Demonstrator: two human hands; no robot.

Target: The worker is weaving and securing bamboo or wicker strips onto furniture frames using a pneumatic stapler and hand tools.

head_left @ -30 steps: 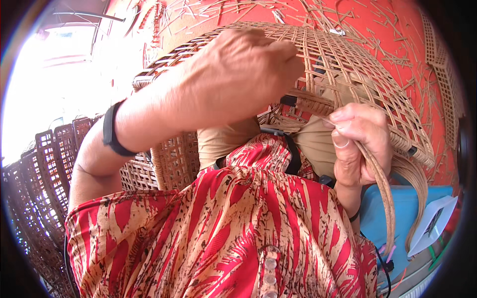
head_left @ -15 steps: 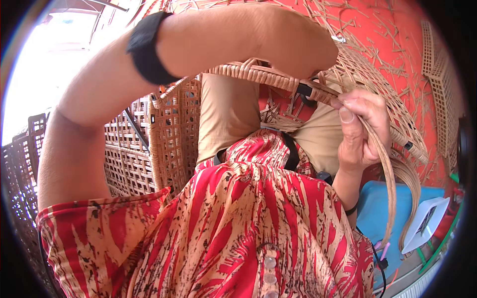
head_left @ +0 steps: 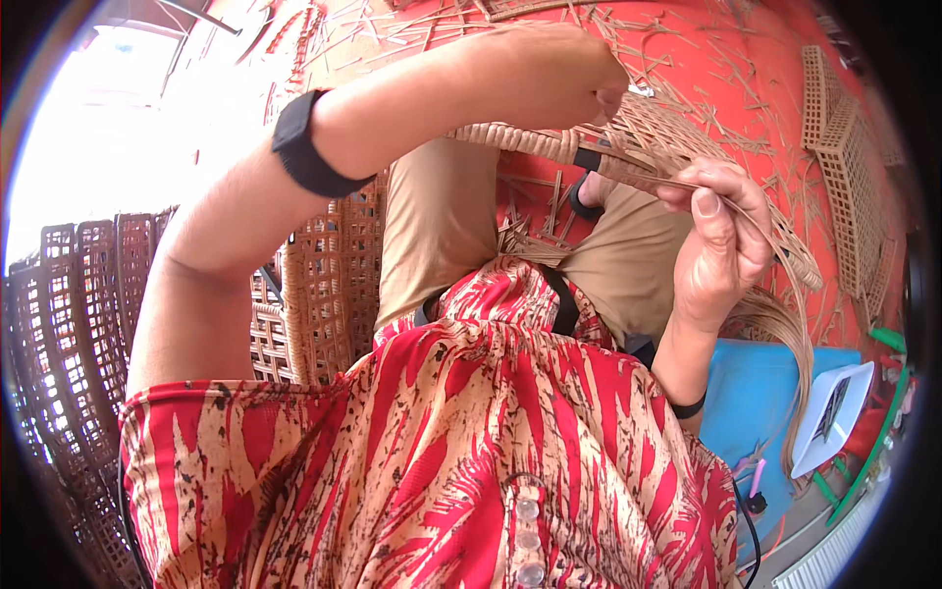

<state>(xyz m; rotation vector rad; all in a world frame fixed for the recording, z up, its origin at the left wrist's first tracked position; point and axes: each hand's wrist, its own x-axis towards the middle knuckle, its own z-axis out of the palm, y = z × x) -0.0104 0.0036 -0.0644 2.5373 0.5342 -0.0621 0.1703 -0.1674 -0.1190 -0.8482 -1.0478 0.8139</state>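
A curved, rattan-wrapped rim (head_left: 515, 139) of a woven wicker piece (head_left: 677, 128) lies across my knees. A short black section (head_left: 587, 158) shows bare between the wrapping and a flat brown strand (head_left: 643, 179). My right hand (head_left: 724, 231) pinches that strand between thumb and fingers, to the right of the black section. Long loose strands (head_left: 807, 368) hang below this hand. Just above the rim, my left hand (head_left: 579, 74) is bent over with curled fingers. Most of its fingers are hidden, and what they hold cannot be made out.
Cut rattan scraps (head_left: 731, 123) litter the red floor. Wicker baskets stand at left (head_left: 329, 294) and far right (head_left: 849, 177), with dark wicker pieces (head_left: 83, 294) at the left edge. A blue surface (head_left: 751, 388) bears a white tray (head_left: 834, 412) and a pink-handled tool (head_left: 758, 476).
My left hand has lifted slightly and shifted left, away from the rim. The strand now stretches taut from the rim to my right hand, and a thick loop below that hand has gone.
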